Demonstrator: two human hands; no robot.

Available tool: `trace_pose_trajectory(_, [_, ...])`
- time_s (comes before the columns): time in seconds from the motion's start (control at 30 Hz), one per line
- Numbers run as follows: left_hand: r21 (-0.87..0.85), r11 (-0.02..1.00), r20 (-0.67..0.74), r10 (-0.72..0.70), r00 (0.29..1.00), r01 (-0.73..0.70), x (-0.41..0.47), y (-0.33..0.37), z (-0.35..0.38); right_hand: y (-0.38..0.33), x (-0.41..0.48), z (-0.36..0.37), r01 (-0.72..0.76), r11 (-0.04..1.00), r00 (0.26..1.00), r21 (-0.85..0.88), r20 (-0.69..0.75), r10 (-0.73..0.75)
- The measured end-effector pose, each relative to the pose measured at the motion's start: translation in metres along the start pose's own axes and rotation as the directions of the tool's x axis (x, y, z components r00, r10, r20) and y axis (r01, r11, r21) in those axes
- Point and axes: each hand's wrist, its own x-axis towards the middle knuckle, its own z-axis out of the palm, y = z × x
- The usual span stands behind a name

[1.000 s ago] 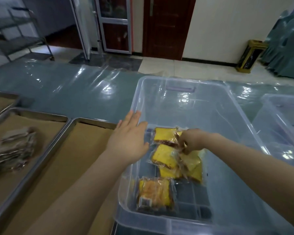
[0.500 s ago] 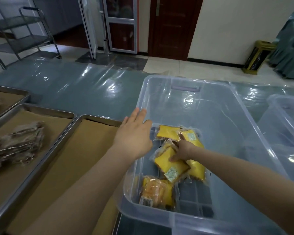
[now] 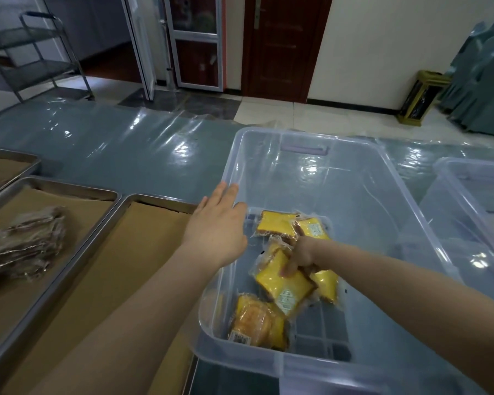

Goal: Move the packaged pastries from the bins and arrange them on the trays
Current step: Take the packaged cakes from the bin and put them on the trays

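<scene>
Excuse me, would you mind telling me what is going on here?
A person is moving packaged pastries out of a clear bin. The right hand reaches into the bin and pinches a yellow pack; other packs lie around it on the bin floor. The left hand is open, over the bin's left rim. The nearest tray, lined with brown paper, lies beside the bin; the next tray holds a pile of darker packs.

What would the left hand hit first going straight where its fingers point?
Probably the clear bin's left rim; the left hand has its fingertips over it, height unclear.
</scene>
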Motion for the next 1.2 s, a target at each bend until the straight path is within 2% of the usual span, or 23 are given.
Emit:
trace_pose_trajectory(0.07, [0.01,1.0,0.01,-0.004,1.0,0.004,0.0,0.0,0.0,0.012,-0.003,-0.011,0.003,0.955,1.0,-0.297,0.009,0.0])
trace_pose_trajectory(0.1, [0.021,1.0,0.014,-0.006,1.0,0.006,0.0,0.001,0.0,0.018,-0.006,-0.012,0.002,0.888,1.0,-0.459,-0.004,-0.005])
trace_pose_trajectory(0.17, [0.045,0.999,0.022,-0.009,1.0,0.008,0.0,0.002,-0.001,0.033,-0.005,-0.008,-0.006,0.789,1.0,-0.615,-0.004,0.005])
trace_pose_trajectory(0.3, [0.075,0.997,0.034,-0.009,0.999,0.007,-0.001,0.004,-0.003,0.048,-0.002,0.001,0.071,0.863,0.996,-0.5,0.081,-0.035])
trace_pose_trajectory(0.43, [0.113,0.994,0.032,-0.013,0.999,0.009,0.0,0.005,-0.004,0.045,-0.005,0.006,0.066,0.903,0.995,-0.425,0.1,-0.025])
trace_pose_trajectory(0.6, [0.264,0.965,0.052,-0.016,0.999,0.002,-0.001,0.009,-0.005,0.041,-0.011,0.005,0.07,0.852,0.996,-0.52,-0.003,-0.084])
trace_pose_trajectory(0.7, [0.444,0.895,0.087,-0.006,0.996,-0.034,0.0,0.013,-0.007,0.029,-0.018,-0.012,0.1,0.784,0.991,-0.613,-0.009,-0.133])
trace_pose_trajectory(0.8, [0.535,0.837,0.169,0.028,0.985,-0.115,0.007,0.023,-0.008,0.023,-0.03,-0.037,0.032,0.832,0.972,-0.553,-0.176,-0.154])
trace_pose_trajectory(0.87, [0.49,0.837,0.347,0.067,0.936,-0.242,0.016,0.039,0.001,0.031,-0.035,-0.052,-0.041,0.907,0.937,-0.419,-0.331,-0.111])
trace_pose_trajectory(0.93, [0.363,0.856,0.589,0.097,0.802,-0.37,0.022,0.062,0.02,0.041,-0.035,-0.056,-0.085,0.945,0.915,-0.316,-0.4,-0.051])
trace_pose_trajectory(1.0, [0.248,0.881,0.75,0.088,0.656,-0.402,0.026,0.082,0.046,0.047,-0.032,-0.051,-0.081,0.964,0.923,-0.255,-0.385,-0.025])
trace_pose_trajectory(1.13, [0.18,0.89,0.857,0.067,0.511,-0.419,0.028,0.092,0.086,0.052,-0.021,-0.044,-0.051,0.978,0.937,-0.202,-0.35,-0.023])
trace_pose_trajectory(1.2, [0.181,0.889,0.878,0.046,0.477,-0.42,0.027,0.088,0.097,0.053,-0.017,-0.047,-0.048,0.979,0.937,-0.199,-0.348,-0.025])
